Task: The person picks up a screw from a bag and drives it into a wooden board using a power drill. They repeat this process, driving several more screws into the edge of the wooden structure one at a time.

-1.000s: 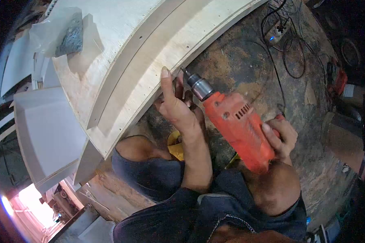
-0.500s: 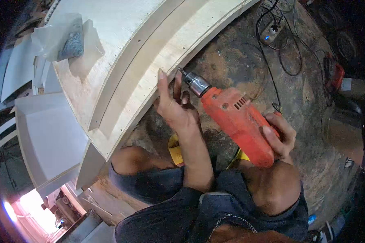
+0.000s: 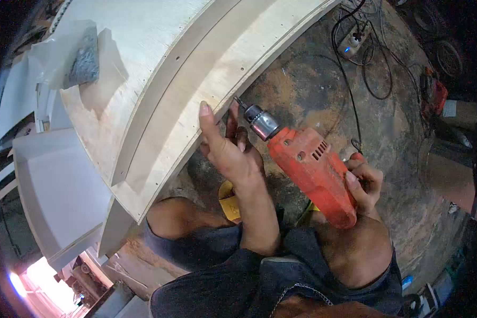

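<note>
To the left of the curved plywood board (image 3: 212, 69), and lower than it, a white tray-shaped panel (image 3: 63, 185) with a raised rim stands near its corner. A clear plastic bag (image 3: 55, 58) with something grey-blue inside lies on the board's left part. Along the board itself runs a raised curved strip (image 3: 148, 106) with a small hole near its lower end and another farther up. At the board's outer edge is the person's left hand (image 3: 233, 153), part open: the thumb lies on the board's upper face and the other fingers bend beside and below the edge; whether they press on it cannot be told. A yellow object (image 3: 229, 201) sits on the floor below the board, partly behind the left forearm. To the right of the board, an orange drill (image 3: 312, 169) slants up toward it, chuck foremost, its bit at the outer edge beside the left fingers; whether the tip touches the wood is unclear. Farther right of the board, a power strip (image 3: 350, 49) with a small blue light lies on the floor (image 3: 302, 79). Farther right still, the right hand (image 3: 367, 183) is closed around the drill's handle, at the end away from the board.
</note>
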{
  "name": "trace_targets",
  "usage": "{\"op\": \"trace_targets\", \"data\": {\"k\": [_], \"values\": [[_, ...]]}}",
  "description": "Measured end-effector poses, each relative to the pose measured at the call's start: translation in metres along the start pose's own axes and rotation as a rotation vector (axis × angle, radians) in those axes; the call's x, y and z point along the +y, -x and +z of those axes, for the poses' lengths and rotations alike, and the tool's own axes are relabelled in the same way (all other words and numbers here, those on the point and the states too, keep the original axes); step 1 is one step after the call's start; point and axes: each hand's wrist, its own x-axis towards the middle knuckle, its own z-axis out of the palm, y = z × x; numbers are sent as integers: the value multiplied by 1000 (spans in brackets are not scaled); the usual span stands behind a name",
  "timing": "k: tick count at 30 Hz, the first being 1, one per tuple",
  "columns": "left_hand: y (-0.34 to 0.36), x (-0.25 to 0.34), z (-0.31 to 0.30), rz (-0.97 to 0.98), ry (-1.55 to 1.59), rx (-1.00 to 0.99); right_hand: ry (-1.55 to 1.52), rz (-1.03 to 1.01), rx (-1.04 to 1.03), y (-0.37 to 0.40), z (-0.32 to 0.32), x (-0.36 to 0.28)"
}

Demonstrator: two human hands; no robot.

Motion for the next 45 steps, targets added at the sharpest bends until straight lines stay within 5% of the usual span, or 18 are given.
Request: {"op": "trace_targets", "data": {"k": [1, 4, 8, 13, 14, 18, 21, 23, 26, 36, 39, 41, 45], "values": [[0, 0, 1, 18, -9, 8, -165, 153, 22, 2, 0, 1], [1, 0, 4, 61, -36, 22, -185, 105, 174, 5, 12, 0], [3, 3, 7, 113, -57, 28, 36, 59, 86, 9, 7, 7], [-7, -6, 1, 202, 40, 41, 383, -560, 9, -23, -4, -6], [-5, -5, 1, 195, 97, 32, 406, -438, 122, -14, 0, 1], [5, 3, -22, 274, 210, 15, 558, -337, -85, -34, -31, -6], [17, 9, -59, 431, 215, 134, 661, -56, -428, -31, -17, -67], [22, 21, -87, 522, 198, 448, 747, 121, -740, -24, 7, -104], [22, 40, -120, 642, 160, 478, 870, 215, -1016, -11, 47, -125], [14, 55, -107, 536, 132, 517, 922, -47, -1108, -31, 86, -120], [18, 54, -122, 464, 85, 452, 936, -69, -1110, -31, 96, -127], [13, 42, -144, 597, 183, 247, 956, -87, -1114, -29, 105, -137], [14, 56, -211, 559, 483, 136, 1004, -30, -1077, -12, 119, -169]]}}
